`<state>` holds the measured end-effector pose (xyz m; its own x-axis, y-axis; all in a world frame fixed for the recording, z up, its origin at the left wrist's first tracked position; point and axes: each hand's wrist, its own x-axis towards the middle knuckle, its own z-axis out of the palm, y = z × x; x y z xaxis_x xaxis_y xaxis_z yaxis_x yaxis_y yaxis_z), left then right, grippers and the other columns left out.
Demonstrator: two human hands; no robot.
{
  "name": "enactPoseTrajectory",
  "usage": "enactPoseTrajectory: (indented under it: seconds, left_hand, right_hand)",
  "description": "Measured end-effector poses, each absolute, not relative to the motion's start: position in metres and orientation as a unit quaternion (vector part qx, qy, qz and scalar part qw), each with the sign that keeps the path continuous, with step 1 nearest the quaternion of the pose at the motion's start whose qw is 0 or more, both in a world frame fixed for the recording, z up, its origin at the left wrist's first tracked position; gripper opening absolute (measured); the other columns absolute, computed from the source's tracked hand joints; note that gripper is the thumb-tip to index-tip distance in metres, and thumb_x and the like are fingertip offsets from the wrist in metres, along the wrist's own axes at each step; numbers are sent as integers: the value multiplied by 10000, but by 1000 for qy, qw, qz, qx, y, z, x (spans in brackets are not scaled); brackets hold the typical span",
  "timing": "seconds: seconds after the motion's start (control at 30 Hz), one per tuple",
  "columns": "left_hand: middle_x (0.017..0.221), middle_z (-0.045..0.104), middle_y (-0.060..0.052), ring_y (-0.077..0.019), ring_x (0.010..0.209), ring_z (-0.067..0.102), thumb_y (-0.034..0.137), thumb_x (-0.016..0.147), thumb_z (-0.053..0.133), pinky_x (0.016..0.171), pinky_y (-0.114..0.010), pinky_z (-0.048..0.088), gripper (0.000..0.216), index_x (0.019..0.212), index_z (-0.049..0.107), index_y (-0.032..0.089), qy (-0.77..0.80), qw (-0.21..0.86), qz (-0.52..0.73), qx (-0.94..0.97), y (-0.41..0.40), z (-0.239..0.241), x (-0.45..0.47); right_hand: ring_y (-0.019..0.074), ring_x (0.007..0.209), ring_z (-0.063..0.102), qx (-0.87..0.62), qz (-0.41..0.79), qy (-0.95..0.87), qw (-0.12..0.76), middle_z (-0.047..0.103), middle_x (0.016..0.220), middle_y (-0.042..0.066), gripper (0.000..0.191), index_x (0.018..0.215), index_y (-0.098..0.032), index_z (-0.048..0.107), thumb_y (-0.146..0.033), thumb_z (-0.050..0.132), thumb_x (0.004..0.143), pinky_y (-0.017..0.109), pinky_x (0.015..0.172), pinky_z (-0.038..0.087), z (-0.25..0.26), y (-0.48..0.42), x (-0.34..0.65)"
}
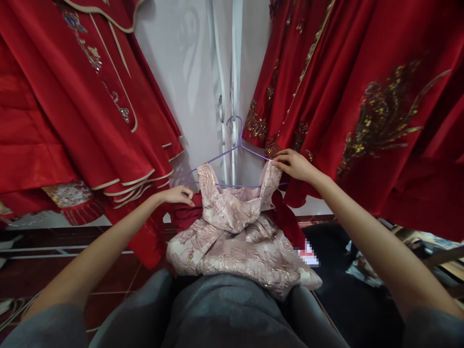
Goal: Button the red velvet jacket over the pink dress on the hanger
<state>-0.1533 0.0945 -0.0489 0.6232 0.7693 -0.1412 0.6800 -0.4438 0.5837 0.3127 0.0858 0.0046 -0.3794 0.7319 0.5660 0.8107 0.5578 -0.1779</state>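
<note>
A small pink brocade dress (235, 232) with a red lining lies over my lap, its straps threaded on a purple wire hanger (237, 145). My right hand (294, 164) pinches the right shoulder strap where it meets the hanger's arm. My left hand (178, 195) is closed on the red fabric beside the left strap, just below the hanger's left end. The hanger's hook points up toward the white wall.
Red embroidered gowns hang on both sides, a left gown (72, 106) and a right gown (362, 106), close to my arms. A white wall corner with a pipe (232, 72) stands behind the hanger. Dark red floor tiles (54, 251) show at lower left; clutter (380, 261) lies at lower right.
</note>
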Motion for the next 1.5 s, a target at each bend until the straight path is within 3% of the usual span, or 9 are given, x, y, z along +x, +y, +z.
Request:
enactPoseTrajectory:
  seconds: [0.2,0.33,0.4,0.53,0.73,0.9,1.2,1.4,1.5]
  left_hand:
    - [655,525,41,-113,574,484,475,677,684,554,-210,361,533,1099,546,179,428,335,80,835,104,-58,-165]
    - [711,547,12,-144,610,524,524,720,612,582,-232,391,703,1304,472,160,458,220,85,857,104,-67,-160]
    - [831,607,-38,-205,771,580,534,703,613,710,-280,437,655,1252,541,184,476,138,79,865,105,-71,-153]
    - [965,648,-91,-303,1026,543,540,696,613,912,-407,409,387,889,684,211,498,33,59,864,112,-67,-147]
    - [882,714,-51,-205,835,623,596,718,561,837,-304,459,435,848,690,202,483,113,136,858,132,-48,-156]
    - [809,717,-66,-215,786,637,608,627,625,792,-322,498,440,708,673,178,506,158,241,813,152,-36,-159]
    - [1169,659,-122,-242,1067,603,526,684,714,976,-398,445,396,822,710,156,433,173,440,767,116,30,-116]
    - [881,681,-57,-175,801,616,511,779,640,761,-306,491,368,867,651,154,393,131,428,804,83,42,-78]
    - [881,655,-40,-166,796,591,489,840,574,752,-285,475,328,906,616,171,392,46,421,817,82,37,-81]
  right_hand:
    - [273,1117,577,-465,-65,-829,304,636,1136,104,277,979,-217,733,-397,544,886,446,999,459,4,86,312]
    - [276,1116,577,-466,-61,-827,309,639,1126,101,269,979,-228,733,-395,545,885,458,1000,457,4,86,312]
    - [278,1118,574,-464,-56,-828,309,644,1118,99,268,986,-234,733,-395,542,886,464,999,456,4,85,312]
    - [279,1131,564,-465,-54,-830,304,639,1132,95,266,986,-236,731,-391,539,888,471,1003,451,6,82,312]
    - [281,1135,560,-473,-54,-826,302,621,1164,108,259,968,-223,734,-386,553,880,465,1009,443,7,82,311]
    - [262,1135,560,-471,-44,-822,317,647,1084,109,265,1005,-202,724,-355,541,888,434,1022,438,8,85,314]
    - [269,1139,570,-459,-17,-835,303,641,1145,102,235,928,-219,742,-368,575,856,455,1047,419,13,77,306]
    - [278,1142,586,-442,156,-820,329,663,1182,76,385,908,-216,753,-552,603,795,446,1042,425,18,77,313]
    - [278,1088,625,-462,261,-766,362,699,1110,95,543,848,-193,756,-664,486,825,432,989,473,14,80,308]
